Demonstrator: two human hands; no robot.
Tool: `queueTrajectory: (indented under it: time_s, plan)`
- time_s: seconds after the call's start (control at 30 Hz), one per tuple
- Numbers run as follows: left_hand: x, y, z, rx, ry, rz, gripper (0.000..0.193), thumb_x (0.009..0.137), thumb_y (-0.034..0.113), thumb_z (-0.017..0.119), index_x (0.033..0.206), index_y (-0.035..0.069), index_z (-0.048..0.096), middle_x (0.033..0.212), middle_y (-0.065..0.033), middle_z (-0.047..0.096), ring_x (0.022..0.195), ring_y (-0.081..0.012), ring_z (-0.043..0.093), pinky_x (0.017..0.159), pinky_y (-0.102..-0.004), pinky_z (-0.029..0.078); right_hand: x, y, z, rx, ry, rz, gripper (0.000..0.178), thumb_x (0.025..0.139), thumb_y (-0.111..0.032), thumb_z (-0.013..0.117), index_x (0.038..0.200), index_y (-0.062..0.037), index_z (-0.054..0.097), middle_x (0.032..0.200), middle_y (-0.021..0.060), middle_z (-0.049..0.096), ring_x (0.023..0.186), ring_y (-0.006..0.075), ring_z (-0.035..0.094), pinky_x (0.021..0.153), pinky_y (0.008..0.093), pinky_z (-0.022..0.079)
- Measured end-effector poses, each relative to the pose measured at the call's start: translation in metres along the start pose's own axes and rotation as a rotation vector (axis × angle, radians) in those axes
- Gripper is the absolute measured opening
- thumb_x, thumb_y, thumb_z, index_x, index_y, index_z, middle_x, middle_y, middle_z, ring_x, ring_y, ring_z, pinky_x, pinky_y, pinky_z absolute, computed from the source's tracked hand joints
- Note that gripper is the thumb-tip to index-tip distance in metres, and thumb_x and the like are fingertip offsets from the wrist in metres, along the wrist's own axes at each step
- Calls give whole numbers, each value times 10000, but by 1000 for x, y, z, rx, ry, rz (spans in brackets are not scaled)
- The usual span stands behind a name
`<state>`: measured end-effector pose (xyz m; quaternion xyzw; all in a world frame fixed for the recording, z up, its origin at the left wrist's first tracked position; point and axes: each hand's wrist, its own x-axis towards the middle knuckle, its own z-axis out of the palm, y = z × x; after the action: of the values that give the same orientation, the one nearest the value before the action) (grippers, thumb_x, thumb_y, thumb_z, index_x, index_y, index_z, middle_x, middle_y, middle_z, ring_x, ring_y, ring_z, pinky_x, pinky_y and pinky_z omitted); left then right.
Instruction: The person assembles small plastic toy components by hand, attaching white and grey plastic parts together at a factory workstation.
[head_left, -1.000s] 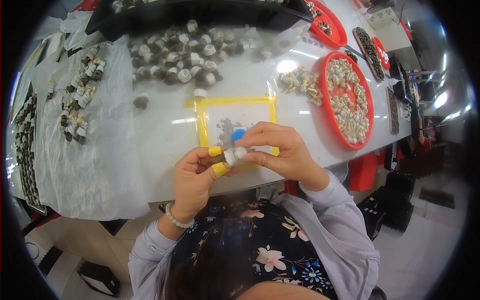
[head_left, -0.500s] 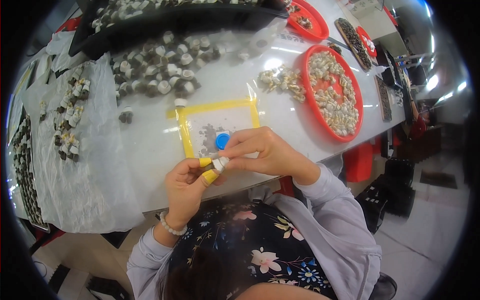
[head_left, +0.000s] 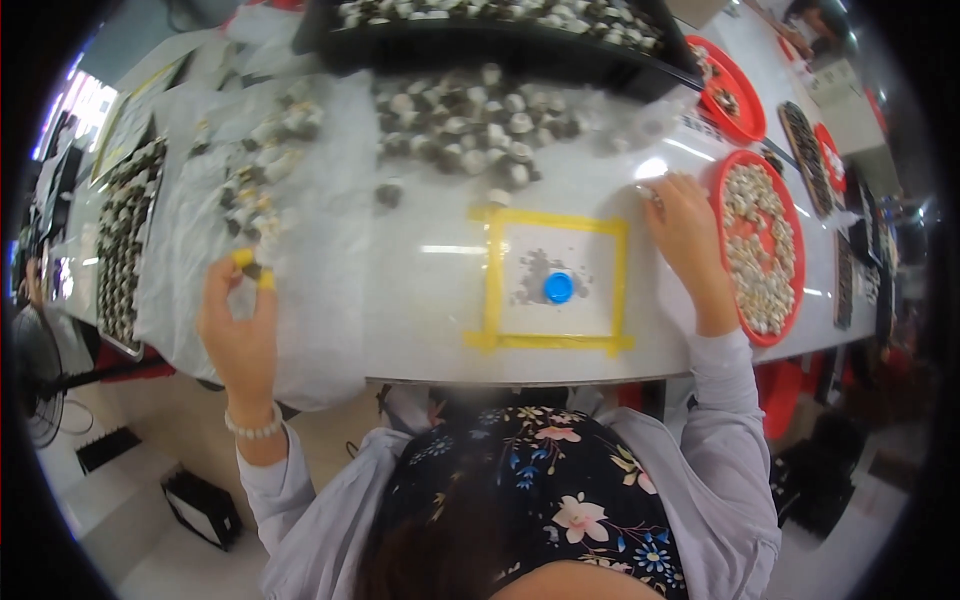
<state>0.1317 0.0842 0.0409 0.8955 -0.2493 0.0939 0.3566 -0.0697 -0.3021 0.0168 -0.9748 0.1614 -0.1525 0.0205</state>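
Note:
Over a translucent plastic sheet (head_left: 330, 340) on the left, my left hand (head_left: 238, 325), with yellow wraps on thumb and fingertip, pinches a small dark-and-white piece (head_left: 254, 270). Just beyond it lie several similar dark-and-white pieces (head_left: 240, 205), some with yellowish tips. My right hand (head_left: 688, 240) is far to the right, beside a red round tray (head_left: 797, 290) of small cream-coloured pieces (head_left: 765, 270). Its fingers curl down at the tabletop; a bit of white shows at the fingertips, too small to name. Between the hands, a blue round cap (head_left: 558, 288) sits inside a yellow tape frame (head_left: 493, 290).
A heap of dark-and-white pieces (head_left: 470, 130) lies beyond the tape frame. Behind it stands a black bin (head_left: 480, 45) full of them. A long tray of pieces (head_left: 130, 240) lies at the far left, and another red tray (head_left: 745, 95) at the back right.
My hands have moved apart. The left carried the small piece left onto the plastic sheet; the right let go of it and reached right beside the red tray. The view has shifted left.

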Motion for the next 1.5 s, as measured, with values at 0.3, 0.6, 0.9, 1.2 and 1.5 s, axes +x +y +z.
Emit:
queueTrajectory:
  time_s: [0.3, 0.6, 0.9, 1.2, 1.5]
  plan:
    - [3, -24, 1, 249, 18, 245, 257, 707, -57, 569, 958, 2, 561, 917, -133, 572, 837, -286, 554, 730, -356, 444, -23, -42, -22, 578, -68, 83, 286, 754, 40, 551, 1028, -17, 607, 915, 123, 573, 767, 251, 555, 675, 303, 447]
    - [5, -2, 5, 362, 19, 313, 306, 718, -46, 528, 1020, 1, 551, 1147, -176, 524, 1069, -345, 475, 915, -389, 386, -39, -60, -11, 404, -22, -24, 248, 718, 10, 599, 962, -27, 627, 867, 118, 576, 790, 282, 542, 685, 352, 446]
    - [13, 53, 101, 109, -240, 389, 349, 723, -29, 532, 1071, -4, 546, 1206, -207, 473, 1093, -353, 454, 910, -384, 393, -34, -73, -19, 633, -155, 139, 317, 750, 30, 539, 1056, -40, 590, 845, 114, 521, 752, 244, 540, 682, 302, 444]
    - [4, 57, 97, -30, -282, 264, 193, 728, -22, 531, 919, 5, 529, 966, -163, 552, 904, -316, 529, 731, -362, 449, -54, -65, -12, 810, -194, 143, 268, 692, 69, 615, 946, -5, 578, 881, 99, 559, 824, 223, 543, 712, 292, 439]
    - [-52, 84, 99, -1313, -688, -483, 265, 798, -35, 590, 1055, -56, 533, 966, -116, 615, 845, -178, 611, 786, -286, 499, -49, -55, -12, 470, -91, -35, 270, 664, 1, 688, 920, -19, 607, 847, 104, 584, 801, 252, 545, 678, 311, 446]
